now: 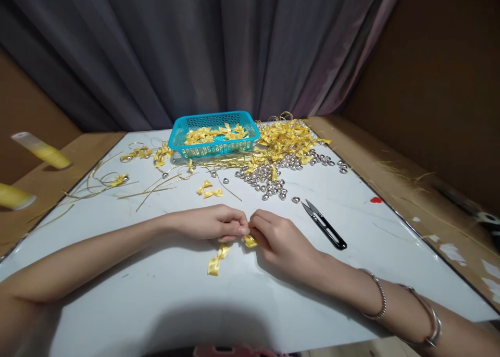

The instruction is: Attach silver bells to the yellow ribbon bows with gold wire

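My left hand [214, 222] and my right hand [278, 237] meet at the middle of the white table [156, 294], fingers pinched together. Between them is a small yellow ribbon bow [250, 241]; a yellow ribbon tail [217, 260] hangs down from my left fingers onto the table. Both hands rest on the tabletop. Black thread snips [324, 224] lie just right of my right hand. Two loose yellow bows [208, 189] lie a little beyond my left hand.
A turquoise basket [179, 133] with yellow bows stands at the back. To its right is a heap of yellow bows with gold cord [287, 137], and silver bells [265, 179] spread in front. Gold cords [117, 185] trail at left. Yellow ribbon spools [42, 151] sit far left.
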Action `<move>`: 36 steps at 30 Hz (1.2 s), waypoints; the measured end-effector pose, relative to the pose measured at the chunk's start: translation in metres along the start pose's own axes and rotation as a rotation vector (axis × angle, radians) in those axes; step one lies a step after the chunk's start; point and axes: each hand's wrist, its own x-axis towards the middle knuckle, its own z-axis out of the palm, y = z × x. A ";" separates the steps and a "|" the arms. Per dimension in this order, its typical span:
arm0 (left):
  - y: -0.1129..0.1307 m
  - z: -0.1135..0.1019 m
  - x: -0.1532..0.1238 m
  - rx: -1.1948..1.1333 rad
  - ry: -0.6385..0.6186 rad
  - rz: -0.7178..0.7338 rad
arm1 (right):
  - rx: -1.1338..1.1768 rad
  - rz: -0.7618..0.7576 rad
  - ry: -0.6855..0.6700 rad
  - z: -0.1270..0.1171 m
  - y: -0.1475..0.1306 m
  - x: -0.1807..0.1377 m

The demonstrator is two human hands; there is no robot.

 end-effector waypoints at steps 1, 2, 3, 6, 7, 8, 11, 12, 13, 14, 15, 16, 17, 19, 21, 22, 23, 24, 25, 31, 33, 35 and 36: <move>-0.002 0.001 0.001 -0.103 0.000 -0.022 | -0.059 -0.038 0.011 0.000 0.000 -0.001; -0.004 0.002 0.001 -0.185 0.002 -0.044 | -0.109 -0.074 0.022 0.001 0.000 -0.002; -0.006 0.002 0.002 -0.252 0.005 -0.064 | -0.148 -0.105 0.034 0.001 0.000 -0.003; -0.011 0.002 0.004 -0.405 0.013 -0.115 | -0.242 -0.194 0.082 0.002 0.001 -0.004; -0.013 0.003 0.004 -0.442 0.014 -0.126 | -0.283 -0.241 0.106 0.003 0.002 -0.004; -0.014 0.003 0.005 -0.468 0.016 -0.137 | -0.327 -0.293 0.130 0.004 0.002 -0.005; -0.015 0.005 0.005 -0.488 0.029 -0.173 | -0.408 -0.395 0.158 0.006 0.002 -0.006; -0.015 0.006 0.005 -0.484 0.035 -0.180 | -0.390 -0.385 0.147 0.006 0.002 -0.006; -0.015 0.007 0.005 -0.475 0.042 -0.182 | -0.339 -0.354 0.129 0.005 0.002 -0.005; -0.015 0.007 0.005 -0.458 0.053 -0.178 | -0.257 -0.299 0.106 0.005 0.001 -0.005; -0.015 0.008 0.004 -0.432 0.066 -0.168 | -0.149 -0.225 0.085 0.003 0.001 -0.004; -0.015 0.008 0.004 -0.394 0.083 -0.158 | -0.031 -0.138 0.063 0.002 0.000 -0.002; -0.014 0.009 0.004 -0.345 0.101 -0.148 | 0.080 -0.047 0.038 0.000 -0.001 0.000; -0.012 0.010 0.002 -0.226 0.140 -0.133 | 0.246 0.117 -0.008 -0.004 -0.002 0.004; -0.008 0.011 0.000 -0.095 0.180 -0.127 | 0.343 0.236 -0.048 -0.007 -0.002 0.009; -0.006 0.012 -0.001 -0.028 0.206 -0.123 | 0.375 0.273 -0.057 -0.008 -0.002 0.011; -0.004 0.014 -0.002 0.044 0.237 -0.113 | 0.390 0.290 -0.048 -0.009 -0.002 0.012; -0.003 0.015 -0.003 0.126 0.271 -0.097 | 0.383 0.285 -0.024 -0.009 -0.002 0.013; -0.002 0.017 -0.004 0.212 0.308 -0.075 | 0.354 0.262 0.012 -0.009 -0.002 0.013; 0.000 0.022 -0.006 0.481 0.399 0.025 | 0.114 0.077 0.140 -0.004 -0.011 0.005; 0.000 0.022 -0.005 0.434 0.381 -0.002 | 0.060 0.084 0.112 -0.002 -0.013 0.004; -0.001 0.022 -0.005 0.379 0.385 -0.026 | 0.059 0.148 0.077 -0.001 -0.013 0.005; -0.001 0.023 -0.004 0.364 0.398 -0.028 | 0.084 0.195 0.057 -0.001 -0.013 0.006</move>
